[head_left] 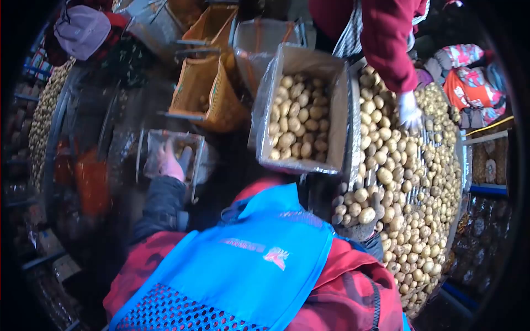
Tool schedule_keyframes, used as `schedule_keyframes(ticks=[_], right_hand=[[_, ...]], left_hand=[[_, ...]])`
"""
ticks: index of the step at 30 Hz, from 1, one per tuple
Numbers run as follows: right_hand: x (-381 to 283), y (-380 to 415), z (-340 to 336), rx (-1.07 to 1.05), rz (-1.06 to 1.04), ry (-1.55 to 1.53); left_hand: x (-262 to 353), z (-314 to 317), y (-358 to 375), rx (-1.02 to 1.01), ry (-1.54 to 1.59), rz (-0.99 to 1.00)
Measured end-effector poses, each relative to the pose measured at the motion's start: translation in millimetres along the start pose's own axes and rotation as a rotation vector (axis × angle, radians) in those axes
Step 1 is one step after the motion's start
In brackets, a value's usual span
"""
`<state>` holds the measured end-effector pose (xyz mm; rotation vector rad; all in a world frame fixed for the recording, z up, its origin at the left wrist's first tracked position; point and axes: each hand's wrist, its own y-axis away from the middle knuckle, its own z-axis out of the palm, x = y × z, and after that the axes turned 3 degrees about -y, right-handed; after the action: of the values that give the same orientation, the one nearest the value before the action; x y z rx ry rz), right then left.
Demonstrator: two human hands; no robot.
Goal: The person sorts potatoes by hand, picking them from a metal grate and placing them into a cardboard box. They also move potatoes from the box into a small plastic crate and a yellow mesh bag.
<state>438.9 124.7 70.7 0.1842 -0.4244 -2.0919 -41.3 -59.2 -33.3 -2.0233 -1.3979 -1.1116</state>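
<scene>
My left hand (172, 161), in a pinkish glove, reaches into a small plastic-lined container (155, 144); its fingers are blurred, and what it touches inside is unclear. On the right, my right hand (365, 227), in a dark glove, is among the potatoes at the near left edge of the sorting surface, fingers curved around several potatoes (360, 209). Between and beyond my hands stands a plastic-lined cardboard box (341, 118) holding many potatoes (303, 115). Loose potatoes (425, 220) cover the surface to the right.
Across the surface, a co-worker's white-gloved hand (409, 112) touches potatoes. Another person in a patterned orange top (466, 88) is at the far right, and one in a pink cap (83, 32) at upper left. Orange sacks (187, 91) hang open beyond my left hand.
</scene>
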Motion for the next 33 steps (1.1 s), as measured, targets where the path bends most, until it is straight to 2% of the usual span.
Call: schedule_keyframes(ticks=[1,2,3,5,6,7,9,10,11,13,15,17,19,21,22,25,29,31,33], right_hand=[[-4.7,-5.9,0.6,0.014,-0.020,0.098],[-0.4,-12.7,17.0,0.042,-0.035,0.068],[3.8,-19.3,27.4,0.236,-0.111,0.088],[-4.0,-43.4,7.6,-0.062,-0.082,0.153],[0.0,-52.3,23.0,0.127,-0.098,0.126],[0.5,-67.2,30.8,0.184,-0.105,0.187],[-8.5,-111.5,43.7,0.121,-0.072,0.113],[-13.3,-137.8,60.9,0.040,-0.027,0.150],[-19.2,-166.9,81.7,-0.039,0.018,0.184],[-38.6,-235.4,128.5,0.098,0.066,0.115],[-56.5,-306.2,150.4,-0.218,-0.101,0.342],[-42.0,-320.9,192.6,0.154,-0.285,0.420],[-51.3,-323.4,177.5,0.175,-0.160,0.400],[-51.6,-319.3,158.1,0.447,-0.293,0.391],[-52.7,-308.2,144.5,0.466,-0.293,0.392],[-66.8,-263.3,98.0,0.281,-0.229,0.411],[-62.9,-187.5,49.5,0.385,-0.268,0.485],[-55.4,-149.2,29.4,0.404,-0.266,0.421],[-45.3,-113.4,13.0,0.503,-0.280,0.414]], left_hand=[[2.2,22.9,-7.3,-0.111,0.760,-0.290],[23.0,35.3,1.1,-0.089,0.215,0.276],[47.2,51.4,14.6,-0.037,-0.354,0.810],[86.1,93.5,31.4,-0.196,-0.249,0.897],[95.6,114.7,39.1,-0.270,-0.167,0.845],[97.8,137.5,45.3,-0.341,-0.088,0.788],[75.3,187.7,50.7,-0.539,-0.100,0.446],[80.6,189.3,61.9,-0.478,-0.395,0.395],[89.2,184.5,62.2,-0.526,-0.232,0.439],[112.0,166.7,61.6,-0.637,-0.172,0.389],[116.2,163.7,60.0,-0.630,-0.212,0.398],[111.5,160.9,62.3,-0.629,-0.266,0.405],[99.7,168.7,57.8,-0.584,-0.287,0.412],[96.1,171.5,59.3,-0.562,-0.299,0.428],[99.2,172.5,58.9,-0.596,-0.301,0.400],[101.3,178.9,58.1,-0.619,-0.409,0.319],[79.3,192.5,52.7,-0.608,-0.371,0.342],[73.4,196.0,53.1,-0.613,-0.334,0.366],[74.9,195.8,53.7,-0.537,-0.435,0.413]])
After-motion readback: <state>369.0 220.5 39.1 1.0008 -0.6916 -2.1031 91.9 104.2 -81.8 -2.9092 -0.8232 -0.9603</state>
